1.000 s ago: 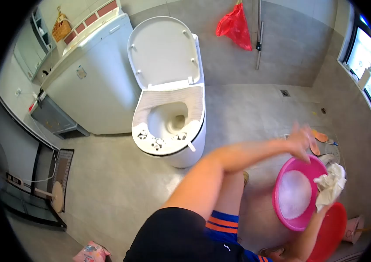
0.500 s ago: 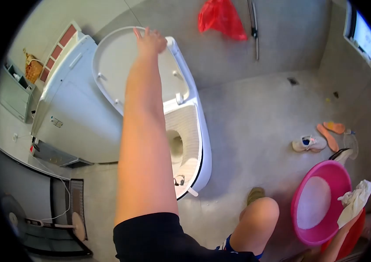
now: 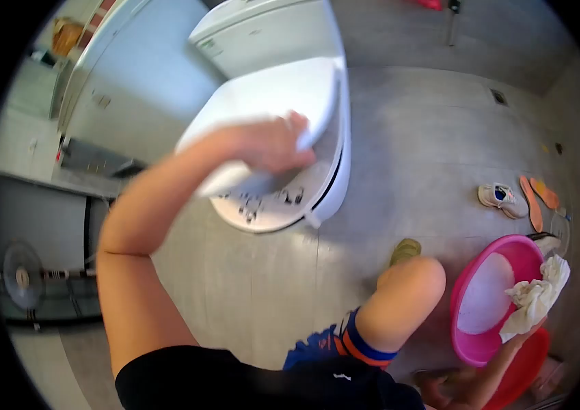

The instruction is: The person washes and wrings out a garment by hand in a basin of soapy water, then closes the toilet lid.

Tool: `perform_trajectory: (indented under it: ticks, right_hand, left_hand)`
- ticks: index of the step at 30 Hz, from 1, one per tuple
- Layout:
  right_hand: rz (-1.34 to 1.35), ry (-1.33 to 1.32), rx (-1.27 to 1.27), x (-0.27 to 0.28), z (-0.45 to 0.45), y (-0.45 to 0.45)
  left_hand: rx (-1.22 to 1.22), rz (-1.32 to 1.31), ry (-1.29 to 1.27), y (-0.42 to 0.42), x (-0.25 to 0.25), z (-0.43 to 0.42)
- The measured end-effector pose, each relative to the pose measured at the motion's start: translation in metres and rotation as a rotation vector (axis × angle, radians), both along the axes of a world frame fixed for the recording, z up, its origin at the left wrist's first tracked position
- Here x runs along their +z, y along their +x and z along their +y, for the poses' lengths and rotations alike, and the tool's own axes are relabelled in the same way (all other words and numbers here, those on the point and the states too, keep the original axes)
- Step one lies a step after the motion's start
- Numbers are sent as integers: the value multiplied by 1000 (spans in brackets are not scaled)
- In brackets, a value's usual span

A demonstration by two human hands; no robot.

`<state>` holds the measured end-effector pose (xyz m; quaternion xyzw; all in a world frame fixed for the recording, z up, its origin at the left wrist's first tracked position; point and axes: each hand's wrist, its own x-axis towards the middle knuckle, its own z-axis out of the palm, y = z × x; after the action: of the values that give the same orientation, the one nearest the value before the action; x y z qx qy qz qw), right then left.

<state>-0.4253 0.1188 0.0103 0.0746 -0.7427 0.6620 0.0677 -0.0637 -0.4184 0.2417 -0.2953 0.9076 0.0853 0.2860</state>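
My left hand (image 3: 277,145), a little blurred, is closed on the edge of the white toilet lid (image 3: 262,92). The lid stands partly lowered over the toilet, tilted above the seat (image 3: 262,215), which has black figures printed at its front. At the lower right my right hand (image 3: 530,329) grips a crumpled white cloth (image 3: 539,297). That cloth hangs by the rim of a pink basin (image 3: 459,301) holding whitish, sudsy-looking contents. The fingers of my right hand are partly hidden by the cloth.
A red tub (image 3: 525,365) sits beside the pink basin. Along the right lie a pale shoe (image 3: 502,198) and orange insoles (image 3: 533,205). A washing-machine-like white cabinet (image 3: 143,82) stands left of the toilet, and a fan (image 3: 23,277) farther left. A floor drain (image 3: 498,97) is at the back.
The lid was raised upright with my left hand at its top; it has swung down and toward me with the hand. The view has tilted downward. My right hand still holds the cloth.
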Motion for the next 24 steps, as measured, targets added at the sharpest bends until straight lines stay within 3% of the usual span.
perform_trajectory:
  ticks: [1,3,5,9,11,13,17,22,23,24]
  right_hand:
    - [-2,5,7,4,-2,4]
    - [7,-3,6,13,-3,9]
    - [12,-11,3,15,-4,18]
    - [23,15,7,20,2,26]
    - [25,21,-7,24,7,31]
    - [25,21,-18,24,18,30]
    - [33,36,-33,28,24,32]
    - [56,29,48,35,-16,30]
    - [64,31,81,38,-31,30]
    - [68,31,115,41,-49,29]
  left_hand:
    - [-125,134,-71,38,-53,23]
    - [-78,370,-171,71,-127,53]
    - [-36,374,-304,80,-171,73]
    - [266,436,-405,104,-192,72]
    - [479,347,-449,135,-175,47]
    - [678,402,-504,160,-190,0]
    - [1242,612,-538,111,-185,-67]
    - [758,540,-536,25,-195,-61]
    - [675,568,-435,21,-176,-37]
    - [470,572,-412,21,-191,-32]
